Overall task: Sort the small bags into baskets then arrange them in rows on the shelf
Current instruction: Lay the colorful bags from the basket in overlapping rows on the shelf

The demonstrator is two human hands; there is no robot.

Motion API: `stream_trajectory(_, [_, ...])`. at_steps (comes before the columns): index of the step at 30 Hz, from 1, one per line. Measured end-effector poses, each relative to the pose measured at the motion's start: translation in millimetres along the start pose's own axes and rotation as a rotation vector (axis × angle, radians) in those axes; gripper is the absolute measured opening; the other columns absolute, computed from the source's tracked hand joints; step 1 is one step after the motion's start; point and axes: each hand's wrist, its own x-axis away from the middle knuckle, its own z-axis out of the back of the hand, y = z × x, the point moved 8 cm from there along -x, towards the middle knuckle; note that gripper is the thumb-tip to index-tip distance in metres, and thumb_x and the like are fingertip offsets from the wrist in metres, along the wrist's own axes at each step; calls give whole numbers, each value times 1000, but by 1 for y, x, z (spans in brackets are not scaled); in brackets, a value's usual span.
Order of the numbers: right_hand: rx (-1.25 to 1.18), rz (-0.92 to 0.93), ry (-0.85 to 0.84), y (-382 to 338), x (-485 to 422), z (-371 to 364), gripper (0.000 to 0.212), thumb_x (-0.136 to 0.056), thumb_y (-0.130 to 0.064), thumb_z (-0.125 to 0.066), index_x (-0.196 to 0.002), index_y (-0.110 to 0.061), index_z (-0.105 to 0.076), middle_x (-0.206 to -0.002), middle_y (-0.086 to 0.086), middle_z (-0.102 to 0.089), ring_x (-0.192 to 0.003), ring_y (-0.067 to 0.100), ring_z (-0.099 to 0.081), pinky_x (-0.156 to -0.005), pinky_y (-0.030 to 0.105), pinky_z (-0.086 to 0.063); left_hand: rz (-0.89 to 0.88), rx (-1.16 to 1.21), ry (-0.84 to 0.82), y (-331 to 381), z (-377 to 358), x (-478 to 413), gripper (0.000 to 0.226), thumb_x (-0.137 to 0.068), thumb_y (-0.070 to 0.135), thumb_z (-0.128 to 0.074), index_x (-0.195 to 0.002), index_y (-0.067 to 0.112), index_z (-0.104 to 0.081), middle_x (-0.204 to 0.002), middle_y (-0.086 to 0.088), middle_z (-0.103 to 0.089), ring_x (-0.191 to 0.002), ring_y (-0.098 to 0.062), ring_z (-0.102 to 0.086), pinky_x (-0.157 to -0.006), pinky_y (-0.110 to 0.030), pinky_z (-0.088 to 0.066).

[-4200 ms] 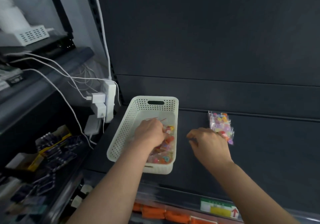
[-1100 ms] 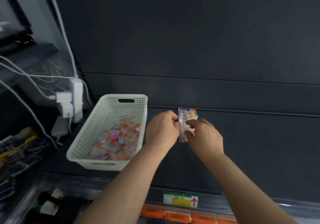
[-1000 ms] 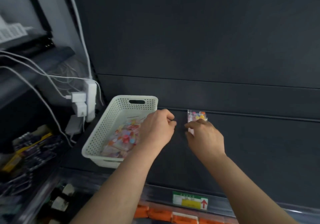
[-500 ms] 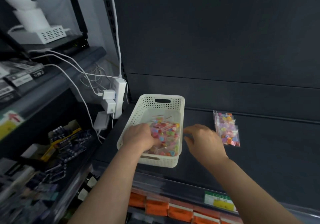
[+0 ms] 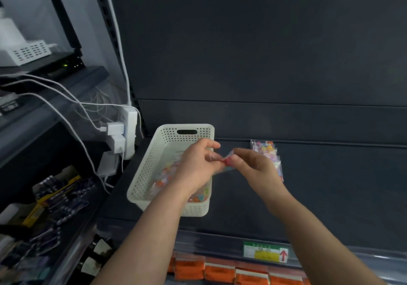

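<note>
The left hand (image 5: 196, 166) and right hand (image 5: 257, 170) each pinched an end of one bag (image 5: 221, 159) over the basket's (image 5: 167, 140) right rim, seemingly to pass it rightward. Other bags lay in the basket and in a pile (image 5: 264, 150) on the shelf (image 5: 330, 185) behind the right hand

One basket (image 5: 154, 174), one bag (image 5: 222, 159) held up, one power strip (image 5: 130, 130), one price tag (image 5: 265, 251). The basket pile (image 5: 165, 177) and the shelf stack (image 5: 264, 150) are too jumbled to count.

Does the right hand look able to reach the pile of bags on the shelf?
Probably yes: the pile lies beyond the right hand, nothing between, though it and the left hand pinch another bag.
</note>
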Motion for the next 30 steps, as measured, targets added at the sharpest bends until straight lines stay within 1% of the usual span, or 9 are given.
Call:
stream_trajectory(3, [-87,-17,97,6,6,35,15,-92,-21,-61,-85,-16,-73,-74,-10,-71,-70,-4,-62,-68,15,-44,9,78,-97,5,-39,-1,39,-81,9,-76,-115,18,-60,-90,2,-73,-88,-16,-70,-86,-41,-57])
stream_trajectory(6, [-102,-62,172,18,11,64,18,-90,-22,-63,-76,-21,-74,-79,0,-73,-77,12,-66,-76,32,-52,47,156,-119,7,-66,-4,19,-86,10,-72,-104,15,-66,-95,-1,-73,-92,-17,-70,-84,-39,-59])
stream_trajectory(8, [-128,-81,221,25,15,82,17,-90,-21,-64,-76,-18,-73,-80,3,-74,-77,16,-66,-79,36,-52,84,213,-138,10,-83,-5,8,-91,11,-66,-99,11,-67,-96,-4,-73,-92,-18,-71,-80,-35,-60])
stream_trajectory(12, [-198,-130,326,35,22,105,13,-87,-21,-67,-80,-12,-73,-78,3,-74,-69,10,-65,-69,27,-49,137,261,-120,10,-106,-8,7,-95,12,-61,-90,12,-67,-94,-7,-74,-81,-14,-70,-68,-25,-58])
stream_trajectory(17, [-296,-248,371,58,28,119,11,-89,-22,-64,-85,-15,-72,-78,3,-73,-68,12,-63,-57,23,-44,200,326,-149,6,-129,-5,12,-96,14,-60,-100,9,-69,-97,-6,-73,-82,-12,-69,-70,-27,-60])
stream_trajectory(21, [-83,-290,170,69,33,118,12,-82,-18,-73,-93,-20,-70,-84,-3,-73,-74,9,-67,-65,24,-52,278,310,-171,-13,-137,-1,9,-95,14,-61,-97,13,-70,-100,-5,-72,-89,-14,-68,-73,-30,-61])
stream_trajectory(24, [161,-303,184,78,35,124,15,-79,-16,-75,-89,-26,-69,-81,-8,-72,-75,7,-67,-71,26,-56,303,201,-183,-30,-144,0,8,-93,9,-63,-94,14,-69,-100,-4,-71,-88,-15,-69,-72,-29,-60])
stream_trajectory(27, [346,-265,194,80,30,124,17,-77,-26,-77,-89,-33,-66,-80,-12,-70,-75,1,-64,-64,21,-51,215,-21,-43,-38,-137,-9,11,-88,11,-69,-97,16,-66,-92,0,-71,-82,-12,-69,-73,-33,-60])
stream_trajectory(30, [400,-224,221,79,20,123,23,-79,-24,-74,-101,-28,-67,-77,-14,-68,-73,-3,-61,-56,14,-43,154,-112,51,-38,-132,-16,21,-85,19,-73,-102,21,-61,-87,8,-67,-80,-8,-67,-76,-34,-59])
